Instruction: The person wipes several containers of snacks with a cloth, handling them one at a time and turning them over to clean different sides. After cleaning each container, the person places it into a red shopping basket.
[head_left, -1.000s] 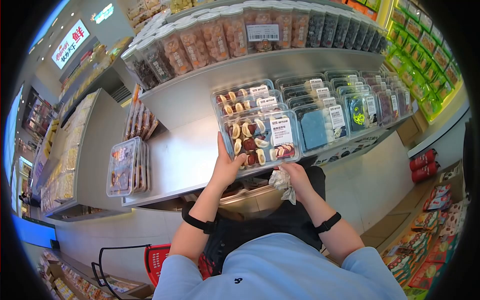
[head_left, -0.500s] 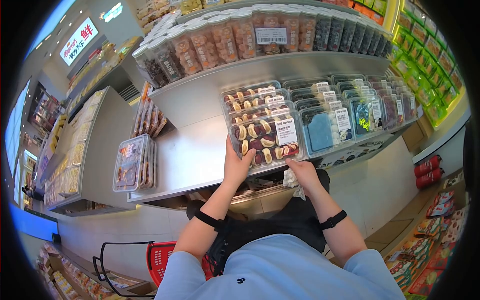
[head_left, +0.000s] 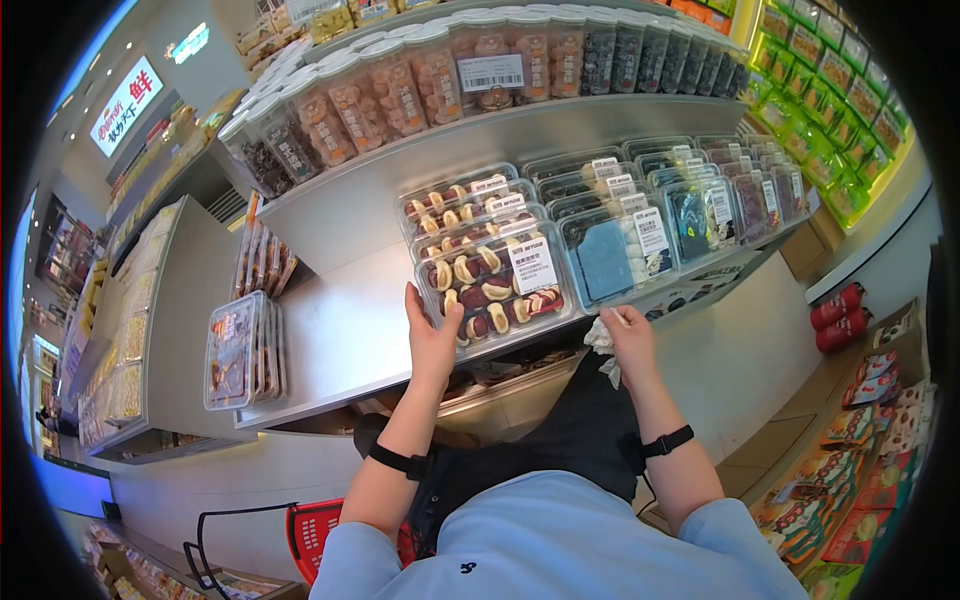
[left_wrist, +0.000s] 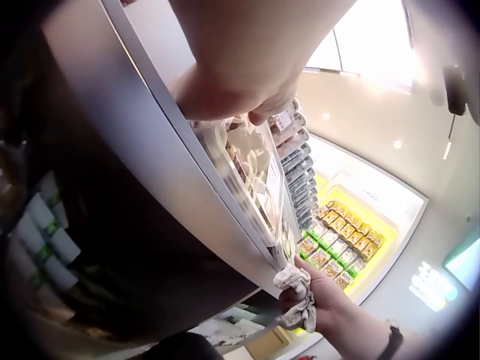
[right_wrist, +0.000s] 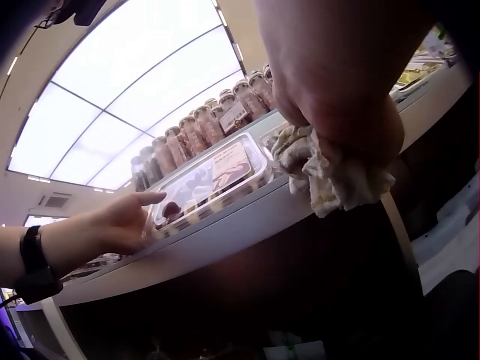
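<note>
At the front of a row of clear boxes lies a clear plastic box (head_left: pixel 492 290) of red dates with pale filling, a white label on its lid. My left hand (head_left: pixel 432 340) grips its near left corner, thumb on the lid and fingers along the left side. The right wrist view shows that thumb over the rim of the box (right_wrist: pixel 199 191). My right hand (head_left: pixel 634 347) holds a crumpled white cloth (head_left: pixel 600 338), just off the box's right front corner. The cloth (right_wrist: pixel 319 169) hangs from the fist in front of the shelf edge.
More clear boxes (head_left: pixel 615 255) stand in overlapping rows to the right. Tall jars (head_left: pixel 435 75) line the raised tier behind. A stack of packs (head_left: pixel 235 345) leans at the shelf's left end. Below left is a red basket (head_left: pixel 312 535); red cylinders (head_left: pixel 840 320) stand at right.
My right hand, with the cloth, has moved from the box's front edge out to the right. My left hand stays at the left corner. The head view has shifted slightly.
</note>
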